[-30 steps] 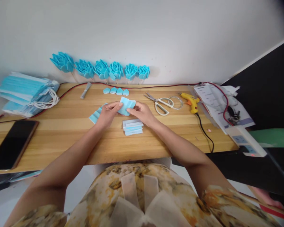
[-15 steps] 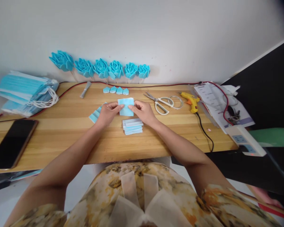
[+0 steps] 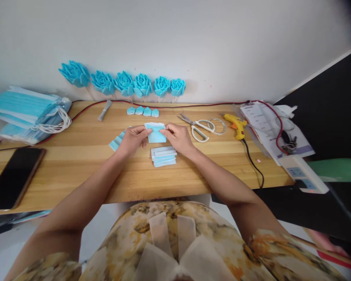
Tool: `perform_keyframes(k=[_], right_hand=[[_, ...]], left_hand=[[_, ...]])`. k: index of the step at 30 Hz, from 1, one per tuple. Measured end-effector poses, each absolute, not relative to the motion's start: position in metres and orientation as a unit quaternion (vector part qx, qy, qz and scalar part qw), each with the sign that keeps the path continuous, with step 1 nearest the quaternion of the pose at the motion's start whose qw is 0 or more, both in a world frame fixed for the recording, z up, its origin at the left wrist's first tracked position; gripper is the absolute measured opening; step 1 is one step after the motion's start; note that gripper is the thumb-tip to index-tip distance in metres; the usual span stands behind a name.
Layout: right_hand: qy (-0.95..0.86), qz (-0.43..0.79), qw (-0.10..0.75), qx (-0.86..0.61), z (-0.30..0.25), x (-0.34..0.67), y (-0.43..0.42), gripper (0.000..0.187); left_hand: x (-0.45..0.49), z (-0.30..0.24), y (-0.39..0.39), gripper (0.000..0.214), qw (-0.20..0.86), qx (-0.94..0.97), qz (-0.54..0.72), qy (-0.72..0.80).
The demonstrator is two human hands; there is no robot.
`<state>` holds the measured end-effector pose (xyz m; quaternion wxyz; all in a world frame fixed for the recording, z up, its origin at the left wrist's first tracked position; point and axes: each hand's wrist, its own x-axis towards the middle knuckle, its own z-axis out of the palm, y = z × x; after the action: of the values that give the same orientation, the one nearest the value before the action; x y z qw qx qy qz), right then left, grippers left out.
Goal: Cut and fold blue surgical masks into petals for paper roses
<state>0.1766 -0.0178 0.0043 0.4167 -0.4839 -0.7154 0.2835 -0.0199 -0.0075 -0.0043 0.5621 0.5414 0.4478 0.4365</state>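
Observation:
Both hands hold one small blue mask-fabric piece (image 3: 155, 132) just above the wooden table (image 3: 76, 164). My left hand (image 3: 133, 139) pinches its left edge; my right hand (image 3: 177, 138) pinches its right edge. The piece lies flat and squared toward me. A stack of cut blue strips (image 3: 163, 156) rests right below my right hand. More blue pieces (image 3: 116, 142) lie fanned beside my left hand. Folded blue petals (image 3: 143, 111) sit in a row beyond the hands.
Several blue fabric roses (image 3: 125, 82) lean on the wall. Face masks (image 3: 29, 113) pile at far left, a black phone (image 3: 14, 177) lies nearer. Scissors (image 3: 197, 127), a yellow glue gun (image 3: 235, 125), papers (image 3: 269, 125) and a power strip (image 3: 302, 173) are to the right.
The blue piece went from tilted and partly folded to flat between both hands. The hands stayed in nearly the same spot.

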Motion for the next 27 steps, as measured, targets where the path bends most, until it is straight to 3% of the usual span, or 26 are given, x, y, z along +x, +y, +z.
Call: perform_keyframes(k=[10,19,22,27], right_hand=[[-0.63,0.464,0.444,-0.437,0.0016,0.1784,-0.0138,0.031],[-0.63,0.466,0.452,-0.426,-0.0005,0.1821,-0.0109,0.017],[-0.608,0.491,0.462,-0.419,-0.0017,0.1832,-0.0103,0.018],[-0.579,0.554,0.434,-0.413,0.0011,0.1833,-0.0116,0.043]], left_hand=[[-0.0189,0.0022,-0.008,0.039,0.583,0.541,0.453,0.402],[-0.0216,0.0028,-0.0093,0.016,0.588,0.528,0.469,0.394],[-0.0234,0.0042,-0.0108,0.01,0.559,0.556,0.47,0.398],[-0.0241,0.0014,-0.0128,0.012,0.479,0.633,0.468,0.388]])
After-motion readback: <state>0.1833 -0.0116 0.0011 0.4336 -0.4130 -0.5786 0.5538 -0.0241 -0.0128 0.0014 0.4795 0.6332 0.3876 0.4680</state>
